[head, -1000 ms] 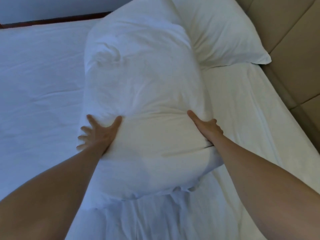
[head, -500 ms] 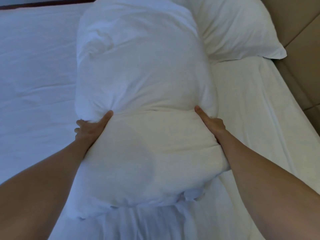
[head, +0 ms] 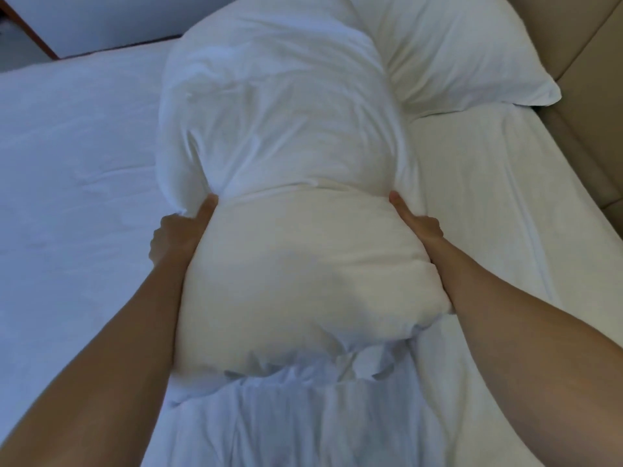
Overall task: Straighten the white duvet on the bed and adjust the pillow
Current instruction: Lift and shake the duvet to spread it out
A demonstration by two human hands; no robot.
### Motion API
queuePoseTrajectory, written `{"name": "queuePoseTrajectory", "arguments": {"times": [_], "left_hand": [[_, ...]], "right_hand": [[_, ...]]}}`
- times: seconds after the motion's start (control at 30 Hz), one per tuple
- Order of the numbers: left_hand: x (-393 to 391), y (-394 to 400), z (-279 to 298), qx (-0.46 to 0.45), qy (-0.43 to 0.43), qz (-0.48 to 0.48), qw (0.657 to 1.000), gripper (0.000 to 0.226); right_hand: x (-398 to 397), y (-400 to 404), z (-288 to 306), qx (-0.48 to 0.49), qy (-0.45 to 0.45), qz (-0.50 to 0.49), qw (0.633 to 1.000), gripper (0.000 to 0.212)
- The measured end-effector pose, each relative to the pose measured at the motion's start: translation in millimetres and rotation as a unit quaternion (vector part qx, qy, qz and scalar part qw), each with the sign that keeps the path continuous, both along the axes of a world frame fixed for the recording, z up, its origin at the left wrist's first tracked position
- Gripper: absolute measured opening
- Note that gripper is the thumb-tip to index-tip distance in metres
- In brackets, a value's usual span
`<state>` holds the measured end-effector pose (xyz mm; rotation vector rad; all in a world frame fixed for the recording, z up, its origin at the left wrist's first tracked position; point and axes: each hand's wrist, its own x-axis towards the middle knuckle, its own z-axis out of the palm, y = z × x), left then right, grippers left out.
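Observation:
A long white pillow (head: 286, 163) lies lengthwise in the middle of the bed, pinched at its waist. My left hand (head: 178, 235) grips its left side, thumb on top and fingers tucked under. My right hand (head: 419, 224) grips its right side the same way. A second white pillow (head: 455, 48) lies behind it at the upper right, against the headboard. The white duvet (head: 67, 197) is spread flat over the left of the bed, and its rumpled folds (head: 303, 416) show below the pillow's near end.
A beige padded headboard (head: 590, 79) runs along the right edge. The white sheet (head: 488, 197) lies to the right of the pillow. At the top left a dark wooden edge (head: 37, 38) and a strip of floor show beyond the bed.
My left fingers, spread on the pillow's top a second ago, have curled under its left side. Both hands now squeeze the pillow's waist tighter, and the pillow has shifted slightly right.

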<state>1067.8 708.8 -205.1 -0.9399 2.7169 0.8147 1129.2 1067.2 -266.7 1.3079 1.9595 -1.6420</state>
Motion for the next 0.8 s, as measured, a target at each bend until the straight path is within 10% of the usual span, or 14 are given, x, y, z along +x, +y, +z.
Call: {"name": "queuePoseTrajectory", "arguments": {"times": [0.27, 0.43, 0.53, 0.67, 0.8], "left_hand": [[61.6, 114.7, -27.3, 0.039, -0.096, -0.086, 0.991, 0.094], [40.7, 145.0, -149.6, 0.037, -0.149, -0.189, 0.97, 0.117], [115.5, 241.7, -68.1, 0.083, -0.163, -0.239, 0.953, 0.089], [157.7, 320.1, -69.5, 0.112, -0.185, -0.383, 0.898, 0.114], [199.0, 369.6, -35.2, 0.086, -0.195, -0.437, 0.874, 0.076]], "right_hand": [[59.0, 129.3, 35.1, 0.033, 0.028, -0.006, 0.999, 0.119], [134.8, 215.6, 51.2, 0.053, 0.019, -0.048, 0.997, 0.117], [188.0, 272.5, 57.8, 0.08, 0.008, -0.077, 0.994, 0.116], [251.8, 340.7, 69.9, 0.11, -0.034, -0.124, 0.986, 0.114], [282.9, 378.4, 73.9, 0.148, -0.086, -0.115, 0.978, 0.107]]}}
